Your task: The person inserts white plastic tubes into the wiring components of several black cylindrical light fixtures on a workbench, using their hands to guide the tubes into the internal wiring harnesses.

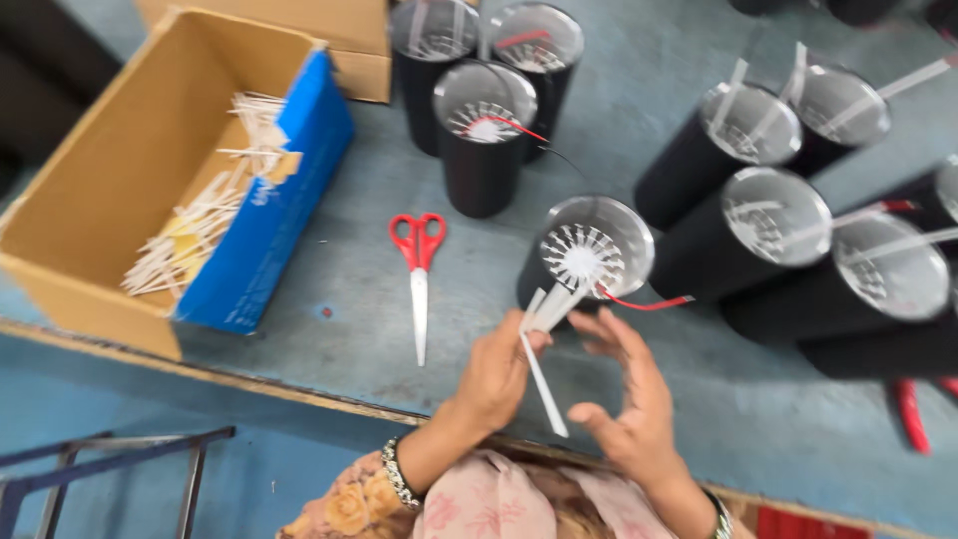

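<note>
Nearest the lens, a floral sleeve [479, 504] leads up to the left hand [496, 374], which pinches a small bunch of white paper strips [544, 339] between thumb and fingers; one strip hangs down toward the table edge while the others reach up to the cylinder ahead. Just beside it, the right hand [631, 399] is loosely open with curled fingers, grasping nothing, its fingertips close to the strips. Directly beyond both hands stands a black cylinder [589, 258] with a clear round lid, white strips fanned out inside and a red wire sticking out to the right. To the left of the hands, red-handled scissors [419, 274] lie flat on the grey-blue table [329, 339]. Further left sits an open cardboard box [140, 160] holding white sticks. More black cylinders [798, 230] of the same kind crowd the far and right side of the table.
</note>
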